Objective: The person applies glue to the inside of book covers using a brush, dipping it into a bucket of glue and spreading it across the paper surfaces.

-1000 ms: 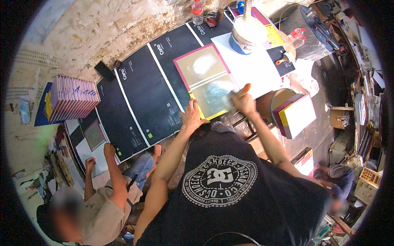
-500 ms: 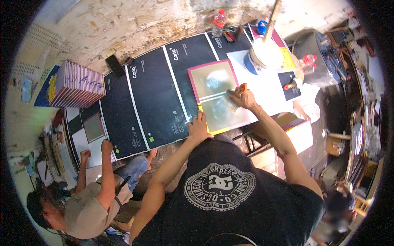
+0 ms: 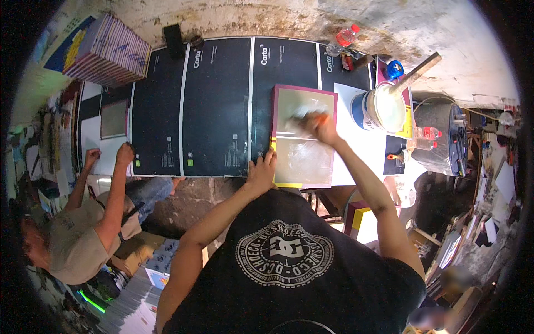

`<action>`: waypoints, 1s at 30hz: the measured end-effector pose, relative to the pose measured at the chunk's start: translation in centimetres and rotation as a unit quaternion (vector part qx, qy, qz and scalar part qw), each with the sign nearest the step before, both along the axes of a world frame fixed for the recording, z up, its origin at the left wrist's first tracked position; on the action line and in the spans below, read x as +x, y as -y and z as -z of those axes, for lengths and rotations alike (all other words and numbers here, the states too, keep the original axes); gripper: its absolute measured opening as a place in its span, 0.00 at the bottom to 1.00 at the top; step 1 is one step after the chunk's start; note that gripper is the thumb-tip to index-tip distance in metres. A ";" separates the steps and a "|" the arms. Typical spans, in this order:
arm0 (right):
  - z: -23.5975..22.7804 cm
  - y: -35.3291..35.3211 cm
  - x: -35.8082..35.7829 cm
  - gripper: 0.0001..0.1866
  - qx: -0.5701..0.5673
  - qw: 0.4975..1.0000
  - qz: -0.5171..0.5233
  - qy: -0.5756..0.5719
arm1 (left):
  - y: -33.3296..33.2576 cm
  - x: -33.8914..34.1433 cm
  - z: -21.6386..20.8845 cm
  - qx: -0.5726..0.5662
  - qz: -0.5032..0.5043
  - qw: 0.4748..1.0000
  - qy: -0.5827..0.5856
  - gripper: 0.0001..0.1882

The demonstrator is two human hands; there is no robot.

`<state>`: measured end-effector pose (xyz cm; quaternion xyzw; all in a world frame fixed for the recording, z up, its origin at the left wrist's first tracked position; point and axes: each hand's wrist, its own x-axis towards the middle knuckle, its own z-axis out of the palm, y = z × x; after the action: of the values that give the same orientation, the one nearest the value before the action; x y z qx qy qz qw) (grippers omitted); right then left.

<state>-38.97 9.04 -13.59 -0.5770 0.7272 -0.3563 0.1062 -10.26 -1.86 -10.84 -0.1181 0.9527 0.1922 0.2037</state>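
My right hand (image 3: 326,134) is closed around a brush (image 3: 300,123) with an orange handle, its bristles smeared by motion over the upper half of a book cover (image 3: 305,167). This cover lies flat, opened out, with grey-beige boards, a purple-red and yellow turned-in border and a pale strip across its middle. Wet, shiny streaks show on its surface. My left hand (image 3: 260,175) lies at the cover's left edge near the table front, fingers stretched out and touching that edge.
A white-and-blue bucket (image 3: 361,109) of white paste, with a wooden stick, stands right of the cover. Another brush (image 3: 396,157) lies farther right. Bottles stand behind and right. Stacked books (image 3: 114,53) fill the far left; a co-worker's hands (image 3: 125,153) are at the left table end.
My right hand has swept the brush from the cover's middle to its upper half. My left hand stays at the edge. The whole view has turned and shifted.
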 end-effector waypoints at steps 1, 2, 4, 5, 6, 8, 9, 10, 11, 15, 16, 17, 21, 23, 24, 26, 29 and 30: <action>-0.5 0.2 -2.0 0.09 0.020 0.998 0.058 0.008 | 0.1 0.1 0.0 0.005 -0.010 1.000 0.003 0.64; -1.4 0.3 -4.1 0.11 0.041 0.992 0.117 0.018 | 0.1 0.2 0.0 0.013 -0.015 1.000 -0.010 0.63; -5.3 1.4 -5.0 0.13 0.095 0.977 0.192 -0.007 | 0.2 0.1 0.1 0.018 -0.025 0.999 -0.023 0.61; -5.1 1.2 -5.0 0.07 0.104 0.972 0.163 -0.135 | 0.1 0.2 0.2 0.022 -0.027 0.999 -0.025 0.61; -4.7 0.9 -4.9 0.11 0.111 0.950 0.131 -0.261 | 0.0 0.3 0.2 0.026 -0.028 0.999 -0.026 0.61; 0.7 -0.6 -1.1 0.07 0.126 0.967 0.076 -0.209 | 0.0 0.1 0.5 0.031 -0.023 0.999 -0.013 0.62; -0.7 -0.8 2.2 0.06 0.098 0.984 0.009 -0.149 | 0.0 0.1 0.8 0.034 -0.027 0.999 0.005 0.63; -2.9 -0.9 5.3 0.09 0.106 0.986 -0.001 -0.129 | -0.1 0.1 0.8 0.036 -0.028 0.999 0.005 0.63; -4.4 -1.1 7.6 0.10 0.094 0.991 0.008 -0.094 | 0.0 0.4 0.8 0.028 -0.026 0.999 -0.005 0.63; 0.6 -7.5 3.3 0.09 0.024 0.962 0.217 0.165 | -0.1 0.6 0.4 -0.002 -0.014 0.999 -0.035 0.63; 1.0 -9.3 1.7 0.10 0.024 0.935 0.291 0.200 | -0.1 0.6 0.3 -0.002 -0.012 0.999 -0.034 0.63; -1.8 -9.5 0.6 0.10 0.055 0.943 0.321 0.072 | -0.1 0.5 0.4 -0.004 -0.016 1.000 -0.027 0.64; -6.1 -7.4 1.7 0.08 -0.074 0.924 0.366 0.078 | 0.1 0.1 0.4 -0.002 -0.002 1.000 -0.009 0.64; -4.6 -4.8 4.8 0.09 -0.071 0.929 0.350 0.097 | 0.1 0.2 0.5 -0.006 0.002 1.000 -0.013 0.64; -3.5 -3.2 6.5 0.11 -0.042 0.938 0.334 0.088 | 0.1 0.3 0.6 -0.011 0.001 1.000 -0.016 0.64; 0.6 -3.5 7.1 0.13 0.036 0.946 0.318 0.042 | 0.2 0.3 0.3 -0.007 0.005 1.000 -0.019 0.64; 2.7 -10.2 3.7 0.13 -0.026 0.921 0.378 0.087 | 0.2 0.5 0.3 0.003 0.000 1.000 -0.031 0.64; 0.2 -11.7 3.1 0.14 -0.010 0.903 0.417 0.103 | 0.2 0.9 0.5 0.010 -0.004 0.999 -0.036 0.64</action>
<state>-35.85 20.73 -13.78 -0.1817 0.8830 -0.4325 0.0166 -9.38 -2.11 -11.38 -0.1129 0.9569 0.2068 0.1701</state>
